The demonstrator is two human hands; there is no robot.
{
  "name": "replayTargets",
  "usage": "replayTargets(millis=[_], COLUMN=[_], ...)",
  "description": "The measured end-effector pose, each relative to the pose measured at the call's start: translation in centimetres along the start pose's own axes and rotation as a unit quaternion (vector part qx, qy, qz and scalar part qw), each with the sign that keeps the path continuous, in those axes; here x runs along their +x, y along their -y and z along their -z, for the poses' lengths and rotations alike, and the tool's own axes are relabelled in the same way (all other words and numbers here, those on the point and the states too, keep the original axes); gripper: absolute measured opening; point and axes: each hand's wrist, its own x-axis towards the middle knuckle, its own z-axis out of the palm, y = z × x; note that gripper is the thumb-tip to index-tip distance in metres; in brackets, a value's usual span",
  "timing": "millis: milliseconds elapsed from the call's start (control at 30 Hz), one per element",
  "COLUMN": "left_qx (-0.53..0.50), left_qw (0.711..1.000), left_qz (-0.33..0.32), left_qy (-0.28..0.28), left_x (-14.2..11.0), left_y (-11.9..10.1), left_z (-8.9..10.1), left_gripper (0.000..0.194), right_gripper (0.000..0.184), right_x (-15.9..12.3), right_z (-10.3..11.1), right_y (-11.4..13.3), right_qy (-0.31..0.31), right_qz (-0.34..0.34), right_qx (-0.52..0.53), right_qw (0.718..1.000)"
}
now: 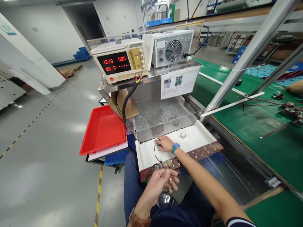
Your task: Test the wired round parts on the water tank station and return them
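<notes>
My right hand (165,144) reaches onto a white tray-like fixture (148,159), its fingers closed over the left round recess. A small dark part (158,144) shows at its fingertips, mostly hidden. From there a thin red wire (156,154) runs down toward my left hand (163,181). That hand is in front of the fixture, thumb and forefinger pinched on the wire, other fingers loosely curled. A small white connector (170,178) peeks out between the fingers. To the right of my right hand is a second round recess (183,135). A brown strip with metal studs (196,154) edges the fixture's front.
A power supply with red digits (114,64) and a grey fan-cooled unit (174,47) stand on the metal shelf above. A red tray (104,129) is at left. A slanted metal post (248,53) and green bench (267,135) with wire bundles are at right.
</notes>
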Motion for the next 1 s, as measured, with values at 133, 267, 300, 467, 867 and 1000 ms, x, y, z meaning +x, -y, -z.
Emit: replayTargets(millis=[133, 267, 300, 467, 867, 1000], left_qx=[0.026, 0.059, 0.071, 0.129, 0.288, 0.329], left_qw=[0.999, 0.996, 0.995, 0.977, 0.922, 0.909], left_qz=[-0.027, -0.043, -0.052, -0.097, -0.131, -0.106], left_qy=[-0.023, -0.046, -0.054, -0.14, -0.223, -0.232], left_x=[1.2, 2.4, 2.8, 5.5, 9.1, 9.3], left_y=[-1.3, -1.7, -1.7, -1.6, -0.5, 0.1], left_z=[0.0, 0.2, 0.4, 1.7, 3.1, 3.5], left_gripper=[0.055, 0.055, 0.055, 0.057, 0.033, 0.044], right_gripper=[0.038, 0.04, 0.041, 0.035, 0.023, 0.021], right_x=[-0.1, -0.1, 0.0, 0.1, 0.1, 0.2], right_z=[-0.2, -0.1, -0.1, -0.1, 0.4, 0.3], right_y=[-0.4, -0.8, -0.9, -1.5, -1.8, -2.0], right_qy=[-0.015, -0.035, -0.044, -0.067, -0.042, -0.042], right_qz=[0.003, 0.001, -0.004, -0.055, -0.099, -0.098], right_qx=[0.032, 0.062, 0.067, 0.089, 0.11, 0.111], right_qw=[0.999, 0.997, 0.997, 0.992, 0.988, 0.988])
